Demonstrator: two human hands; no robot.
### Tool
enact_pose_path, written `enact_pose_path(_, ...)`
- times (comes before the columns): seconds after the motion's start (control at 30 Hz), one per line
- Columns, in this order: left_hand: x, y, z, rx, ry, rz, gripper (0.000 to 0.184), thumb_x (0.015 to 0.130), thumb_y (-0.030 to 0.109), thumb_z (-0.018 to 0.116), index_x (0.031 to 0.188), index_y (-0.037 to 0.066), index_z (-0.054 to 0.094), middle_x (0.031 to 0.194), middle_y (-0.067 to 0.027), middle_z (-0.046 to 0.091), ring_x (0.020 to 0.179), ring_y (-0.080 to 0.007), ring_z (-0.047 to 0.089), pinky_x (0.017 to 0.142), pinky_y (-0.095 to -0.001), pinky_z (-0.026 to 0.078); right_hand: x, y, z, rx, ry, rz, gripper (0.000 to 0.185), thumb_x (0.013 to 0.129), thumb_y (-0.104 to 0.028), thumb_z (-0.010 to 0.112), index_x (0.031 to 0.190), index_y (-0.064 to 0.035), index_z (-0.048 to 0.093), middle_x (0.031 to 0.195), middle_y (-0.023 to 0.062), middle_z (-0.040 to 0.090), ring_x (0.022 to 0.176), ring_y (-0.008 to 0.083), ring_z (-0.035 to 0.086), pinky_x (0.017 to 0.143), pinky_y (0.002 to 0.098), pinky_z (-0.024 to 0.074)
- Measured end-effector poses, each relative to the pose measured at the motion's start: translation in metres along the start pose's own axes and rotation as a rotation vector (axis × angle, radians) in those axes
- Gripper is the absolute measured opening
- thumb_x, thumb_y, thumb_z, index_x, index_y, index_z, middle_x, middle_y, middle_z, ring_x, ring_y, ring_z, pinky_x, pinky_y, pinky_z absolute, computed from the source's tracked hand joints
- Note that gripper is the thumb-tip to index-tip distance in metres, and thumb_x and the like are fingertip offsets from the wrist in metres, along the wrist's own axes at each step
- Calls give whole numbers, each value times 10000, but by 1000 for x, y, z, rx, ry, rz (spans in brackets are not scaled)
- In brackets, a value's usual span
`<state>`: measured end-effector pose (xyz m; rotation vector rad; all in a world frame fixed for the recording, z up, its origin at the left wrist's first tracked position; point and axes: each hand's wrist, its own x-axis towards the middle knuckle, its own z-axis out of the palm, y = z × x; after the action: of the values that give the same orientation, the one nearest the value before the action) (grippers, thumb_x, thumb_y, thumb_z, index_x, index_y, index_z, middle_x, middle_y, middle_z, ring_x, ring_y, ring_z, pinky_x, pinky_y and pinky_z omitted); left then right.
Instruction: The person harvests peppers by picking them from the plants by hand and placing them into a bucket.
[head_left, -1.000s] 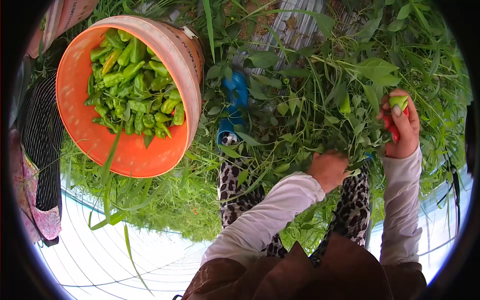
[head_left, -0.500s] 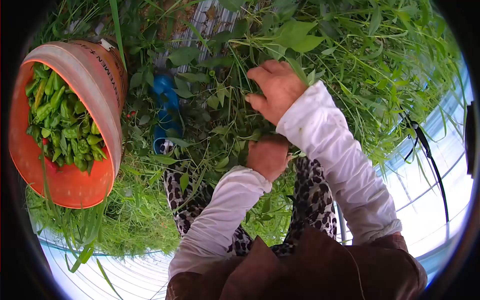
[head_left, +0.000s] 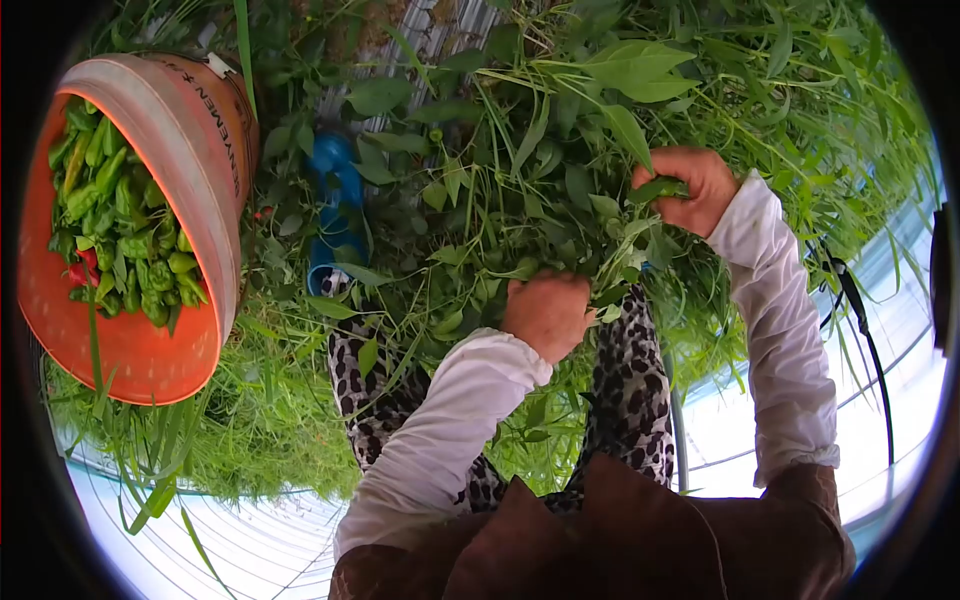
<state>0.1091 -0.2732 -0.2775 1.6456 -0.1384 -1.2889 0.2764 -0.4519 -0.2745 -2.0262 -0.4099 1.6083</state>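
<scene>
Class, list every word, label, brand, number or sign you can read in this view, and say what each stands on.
"BENYEMEN +": dark lettering on the outside of the orange bucket; first letter uncertain.
Marks after the plus-like sign: too blurred to read.
No other text is readable.

Grips and Contents Partly Concealed

The curled fingertips of the left hand [head_left: 550, 317] are out of sight; their hold cannot be told. The green piece [head_left: 668, 189] in the right hand [head_left: 700, 188] is too obscured to identify. The right rim of the bucket [head_left: 140, 375] hides some peppers [head_left: 130, 230]. Leaves [head_left: 376, 163] partly cover the blue boot [head_left: 335, 160].
</scene>
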Motion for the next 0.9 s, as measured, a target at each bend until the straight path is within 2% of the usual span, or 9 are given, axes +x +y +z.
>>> enact_pose_path(0.13,-1,1,3,48,-7,4,281,737,280,604,866,35,556,886,-103,547,875,-274,524,689,-471,404,-9,26,3,-597,423,164,245,626,-20,604,861,-80,577,824,102,590,775,310,573,687,353,468)
enact_pose_path(0.2,-1,1,6,31,-76,-26,266,740,281,600,869,52,566,867,-85,555,879,-265,526,682,-472,402,-8,19,-3,-486,538,148,195,660,-32,590,851,-70,572,766,104,583,718,274,583,643,329,467)
enact_pose_path(0.27,-1,-1,15,69,-72,-37,248,723,277,614,868,78,592,856,-56,571,875,-243,530,684,-463,403,-3,-32,-7,-103,374,213,175,688,-27,569,860,-56,569,698,99,569,652,224,580,600,298,454)
enact_pose_path(0.33,-3,4,22,104,-79,-43,234,706,273,628,867,104,618,845,-26,587,871,-221,534,687,-454,403,19,-73,21,270,168,-64,158,700,-25,554,857,-38,566,643,92,546,601,186,564,573,279,439)
enact_pose_path(0.4,-4,12,23,218,-275,-57,368,699,294,645,994,87,571,992,-64,572,954,-229,521,773,-492,391,61,-96,61,315,37,-204,169,748,-37,491,902,-9,554,769,83,559,730,173,555,655,277,441)
enact_pose_path(0.43,-7,-2,61,288,-33,61,516,728,351,622,1152,94,480,1163,-100,502,1068,-253,471,890,-485,338,92,-94,87,222,108,-278,175,746,-41,495,902,-19,571,773,107,570,721,218,573,658,302,457)
enact_pose_path(0.5,-9,-2,60,145,-86,29,525,735,364,602,1167,99,465,1178,-97,490,1079,-256,460,899,-486,328,164,-74,147,112,356,-14,153,715,-129,554,842,-82,626,827,131,611,787,310,587,726,362,475)
enact_pose_path(0.6,-15,2,53,15,-115,9,539,745,383,572,1190,107,443,1200,-94,472,1096,-260,444,913,-486,313,253,-26,182,-329,-204,534,201,744,-161,582,923,-79,623,929,96,628,804,290,597,738,346,473)
enact_pose_path(0.9,-22,-4,53,-163,-138,-4,583,775,441,482,1256,129,376,1265,-85,418,1146,-273,396,953,-489,269,254,0,204,52,-253,557,318,729,-159,616,1037,-80,592,941,92,624,646,198,582,629,308,481)
